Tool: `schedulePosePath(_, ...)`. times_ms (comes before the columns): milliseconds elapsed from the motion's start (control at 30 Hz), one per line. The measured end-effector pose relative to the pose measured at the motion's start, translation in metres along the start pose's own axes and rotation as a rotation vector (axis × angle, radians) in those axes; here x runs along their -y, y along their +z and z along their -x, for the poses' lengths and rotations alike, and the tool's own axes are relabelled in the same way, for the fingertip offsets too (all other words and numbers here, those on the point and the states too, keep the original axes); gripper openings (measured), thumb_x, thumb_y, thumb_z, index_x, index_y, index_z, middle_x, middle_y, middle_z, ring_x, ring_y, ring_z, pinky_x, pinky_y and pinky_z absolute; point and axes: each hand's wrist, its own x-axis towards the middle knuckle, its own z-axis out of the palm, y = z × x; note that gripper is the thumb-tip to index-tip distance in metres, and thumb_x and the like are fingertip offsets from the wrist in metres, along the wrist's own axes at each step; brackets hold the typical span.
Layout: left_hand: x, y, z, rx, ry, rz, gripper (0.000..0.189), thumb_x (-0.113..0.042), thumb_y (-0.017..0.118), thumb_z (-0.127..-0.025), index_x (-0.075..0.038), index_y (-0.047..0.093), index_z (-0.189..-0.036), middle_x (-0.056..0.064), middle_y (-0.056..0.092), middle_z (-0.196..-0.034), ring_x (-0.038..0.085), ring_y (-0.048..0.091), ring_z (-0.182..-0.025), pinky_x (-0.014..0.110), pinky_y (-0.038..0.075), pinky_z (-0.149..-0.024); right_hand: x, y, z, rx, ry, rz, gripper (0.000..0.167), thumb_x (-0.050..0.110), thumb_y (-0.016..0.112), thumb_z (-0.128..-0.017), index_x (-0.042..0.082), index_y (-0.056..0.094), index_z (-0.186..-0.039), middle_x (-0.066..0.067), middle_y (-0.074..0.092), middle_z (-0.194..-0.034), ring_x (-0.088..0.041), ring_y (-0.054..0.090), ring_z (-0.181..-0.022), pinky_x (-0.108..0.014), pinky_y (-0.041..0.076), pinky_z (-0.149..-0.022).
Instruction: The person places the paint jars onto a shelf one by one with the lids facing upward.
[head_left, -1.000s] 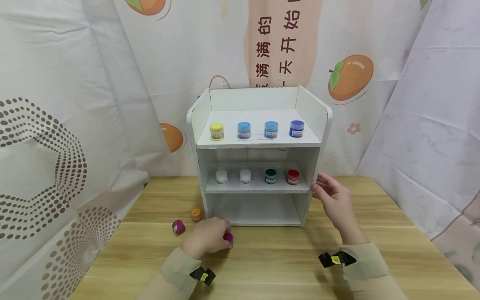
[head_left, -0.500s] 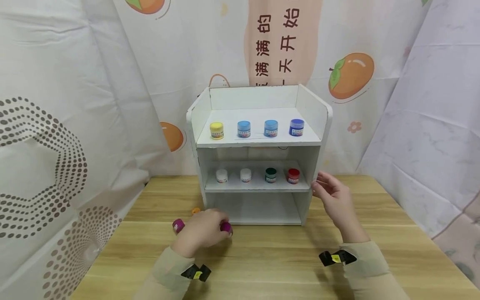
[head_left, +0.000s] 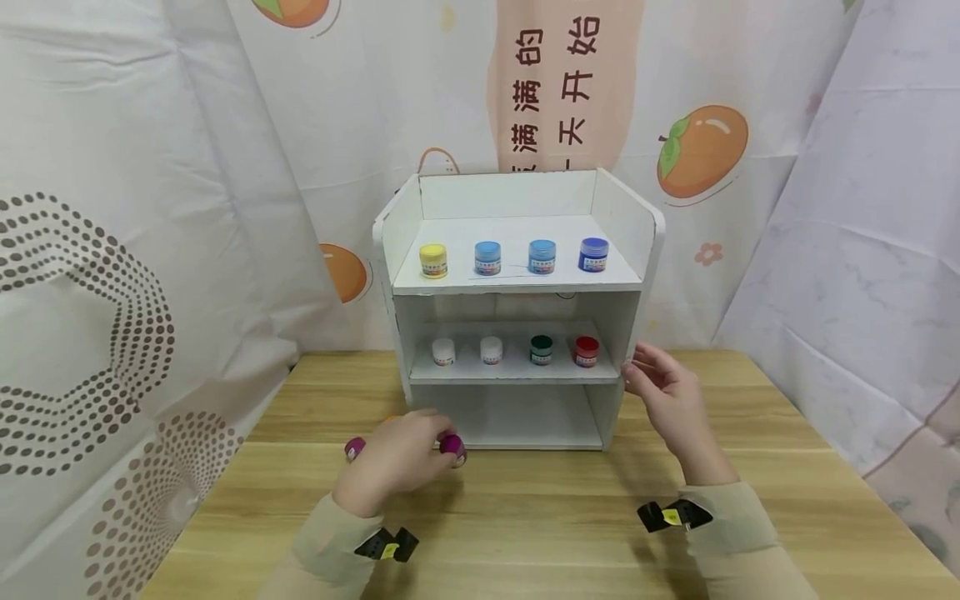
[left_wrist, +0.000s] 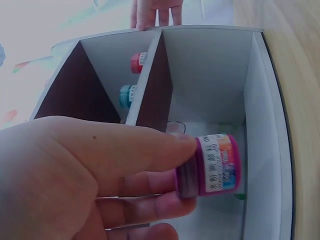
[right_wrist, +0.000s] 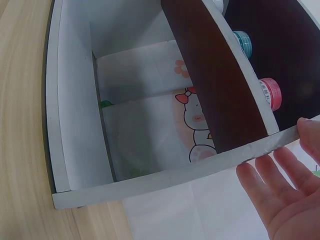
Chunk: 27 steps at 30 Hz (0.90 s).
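Observation:
My left hand (head_left: 397,458) pinches a small magenta paint jar (head_left: 453,447) between thumb and fingertips, gripping it by the lid; its printed label shows in the left wrist view. The jar is in front of the bottom compartment of a white shelf unit (head_left: 510,196), near that compartment's left end. My right hand (head_left: 667,400) rests its fingertips against the outer right side of the unit, with the thumb at the panel's front edge. To the left of my left hand lies a second magenta jar (head_left: 355,448), and an orange jar (head_left: 392,418) is mostly hidden behind that hand.
Yellow (head_left: 433,261), light blue (head_left: 487,258) and dark blue jars (head_left: 593,255) line the top shelf. White (head_left: 443,352), dark green (head_left: 542,351) and red jars (head_left: 587,352) stand on the middle one. The unit sits on a wooden table (head_left: 540,517) before a printed curtain (head_left: 360,100).
My left hand has lifted the magenta jar from the table and moved slightly left and toward the shelf, covering more of the orange jar. The right hand has kept its place.

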Motion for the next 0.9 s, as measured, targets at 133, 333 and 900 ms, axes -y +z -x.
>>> schedulePosePath(133,-0.002,0.006,-0.004,-0.011,0.008,-0.002,0.019,-0.037,0.077,-0.089,-0.021,0.069,-0.094,-0.007,0.059,-0.085,0.009,0.051,-0.072,0.028,0.043,-0.059,0.000,0.000,-0.001,0.004,0.013,-0.002,0.044,0.007,0.063,-0.101,-0.006,0.053,-0.142,-0.028,0.060,-0.128,0.000,0.064,-0.105,-0.025,0.057,-0.079)
schedulePosePath(333,-0.010,0.021,-0.018,-0.071,0.071,-0.009,0.025,-0.039,0.073,-0.093,-0.017,0.073,-0.105,-0.007,0.062,-0.092,0.008,0.055,-0.076,0.027,0.047,-0.062,-0.001,0.000,-0.002,-0.013,0.012,0.012,0.041,0.008,0.063,-0.101,-0.005,0.056,-0.140,-0.026,0.061,-0.126,-0.002,0.066,-0.103,-0.027,0.058,-0.079)
schedulePosePath(900,-0.057,0.055,-0.074,-0.073,0.132,-0.125,0.030,-0.038,0.070,-0.095,-0.015,0.072,-0.114,0.002,0.067,-0.112,0.007,0.059,-0.078,0.023,0.048,-0.058,-0.001,0.001,-0.002,-0.010,0.005,0.022,0.040,0.010,0.063,-0.102,-0.004,0.057,-0.139,-0.025,0.062,-0.127,-0.003,0.066,-0.102,-0.031,0.058,-0.079)
